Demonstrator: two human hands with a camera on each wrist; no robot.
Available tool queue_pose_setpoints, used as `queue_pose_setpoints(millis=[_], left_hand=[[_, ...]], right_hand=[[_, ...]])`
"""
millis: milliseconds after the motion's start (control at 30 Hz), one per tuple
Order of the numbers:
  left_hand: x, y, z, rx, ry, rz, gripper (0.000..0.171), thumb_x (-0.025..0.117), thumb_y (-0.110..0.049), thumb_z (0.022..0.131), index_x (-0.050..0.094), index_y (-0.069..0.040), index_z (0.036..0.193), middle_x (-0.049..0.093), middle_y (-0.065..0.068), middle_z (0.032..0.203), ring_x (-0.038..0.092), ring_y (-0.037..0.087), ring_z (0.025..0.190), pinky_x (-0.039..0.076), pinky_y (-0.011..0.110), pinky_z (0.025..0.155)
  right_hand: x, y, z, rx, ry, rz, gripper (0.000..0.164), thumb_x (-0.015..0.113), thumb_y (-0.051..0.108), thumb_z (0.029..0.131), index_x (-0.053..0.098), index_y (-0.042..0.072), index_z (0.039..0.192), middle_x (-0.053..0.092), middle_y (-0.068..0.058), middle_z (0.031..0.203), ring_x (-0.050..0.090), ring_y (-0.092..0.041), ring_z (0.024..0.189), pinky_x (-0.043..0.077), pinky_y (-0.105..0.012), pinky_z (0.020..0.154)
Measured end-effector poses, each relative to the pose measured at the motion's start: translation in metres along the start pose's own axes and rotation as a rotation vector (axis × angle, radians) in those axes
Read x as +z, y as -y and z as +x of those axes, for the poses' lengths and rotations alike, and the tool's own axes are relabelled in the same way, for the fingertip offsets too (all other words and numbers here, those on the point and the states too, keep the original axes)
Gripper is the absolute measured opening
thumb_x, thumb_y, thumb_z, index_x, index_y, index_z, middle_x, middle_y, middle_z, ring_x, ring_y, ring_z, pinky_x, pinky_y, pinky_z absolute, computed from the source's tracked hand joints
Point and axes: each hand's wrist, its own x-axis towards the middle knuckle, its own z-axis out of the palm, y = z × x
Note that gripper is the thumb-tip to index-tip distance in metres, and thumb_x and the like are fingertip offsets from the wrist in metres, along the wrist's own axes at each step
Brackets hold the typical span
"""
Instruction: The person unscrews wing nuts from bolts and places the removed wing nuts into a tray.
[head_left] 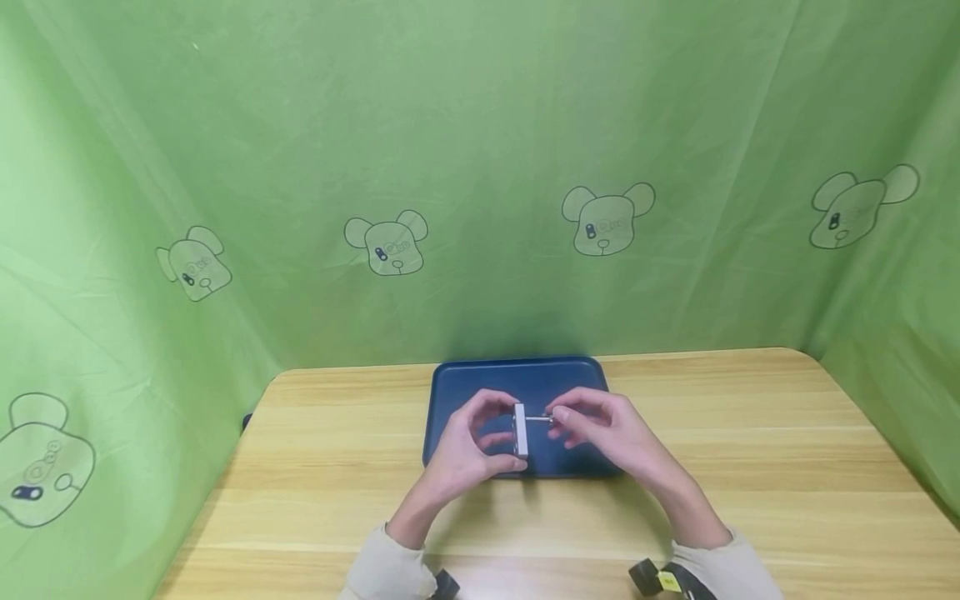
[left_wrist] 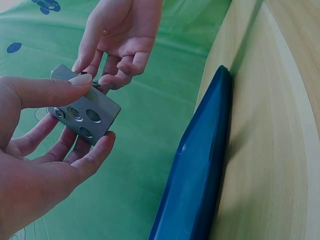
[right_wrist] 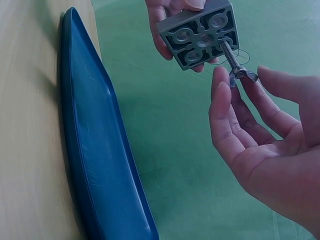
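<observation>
A square grey metal block (head_left: 521,431) stands on edge in my left hand (head_left: 461,446), held between thumb and fingers above the blue tray. Its smooth face in the left wrist view shows several round holes; the ribbed, hollowed face of the block (right_wrist: 197,37) points toward my right hand (head_left: 603,425). From one corner hole on that side sticks out a silver wing screw (right_wrist: 231,59), most of its threaded shank exposed. My right hand (right_wrist: 265,120) pinches the screw's wings between thumb and fingertips.
Under the hands a blue rectangular tray (head_left: 457,387) lies on the light wood table (head_left: 337,475), near its far edge. Green curtains (head_left: 487,125) printed with bear heads enclose the table at the back and sides.
</observation>
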Motion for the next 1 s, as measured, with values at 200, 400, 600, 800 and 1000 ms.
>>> queue_pose_setpoints(millis=[200,400,600,800,1000], left_hand=[[0.0012,-0.0005,0.0004,-0.006,-0.003,0.002,0.068,0.079,0.023,0.067,0.058,-0.001,0.127,0.059,0.016,0.128,0.058,0.028,0.122,0.059,0.044,0.100],[0.0006,0.0000,0.0003,-0.002,0.003,0.002,0.068,0.079,0.023,0.067,0.058,-0.001,0.127,0.059,0.019,0.129,0.058,0.029,0.123,0.059,0.043,0.100],[-0.0003,0.0005,-0.0002,-0.001,0.006,0.002,0.068,0.080,0.023,0.068,0.058,-0.002,0.127,0.058,0.018,0.129,0.058,0.029,0.122,0.059,0.044,0.100],[-0.0003,0.0004,-0.0003,0.000,0.006,0.003,0.068,0.080,0.023,0.068,0.058,-0.002,0.127,0.059,0.016,0.128,0.058,0.028,0.123,0.059,0.044,0.100],[0.0002,0.0004,-0.0001,-0.004,0.002,-0.004,0.068,0.079,0.024,0.067,0.057,-0.001,0.127,0.059,0.016,0.128,0.058,0.028,0.123,0.059,0.044,0.100]], right_hand=[[-0.0002,-0.0008,0.0005,-0.012,0.000,0.003,0.023,0.065,0.016,0.102,0.068,-0.002,0.114,0.073,-0.016,0.104,0.072,-0.038,0.095,0.066,-0.041,0.079],[-0.0006,-0.0016,0.0001,-0.028,0.003,0.005,0.021,0.066,0.015,0.100,0.069,-0.001,0.114,0.073,-0.015,0.109,0.071,-0.042,0.099,0.066,-0.042,0.081],[-0.0007,-0.0013,-0.0011,-0.047,0.020,0.020,0.022,0.067,0.012,0.099,0.068,0.000,0.117,0.069,-0.020,0.118,0.071,-0.035,0.103,0.065,-0.041,0.086],[-0.0007,-0.0020,-0.0007,-0.074,0.032,0.036,0.026,0.068,0.008,0.098,0.066,-0.004,0.121,0.067,-0.023,0.121,0.071,-0.032,0.105,0.063,-0.043,0.090],[-0.0006,-0.0019,-0.0013,-0.060,0.040,0.069,0.032,0.069,0.006,0.096,0.063,-0.005,0.125,0.066,-0.025,0.124,0.071,-0.033,0.105,0.064,-0.042,0.089]])
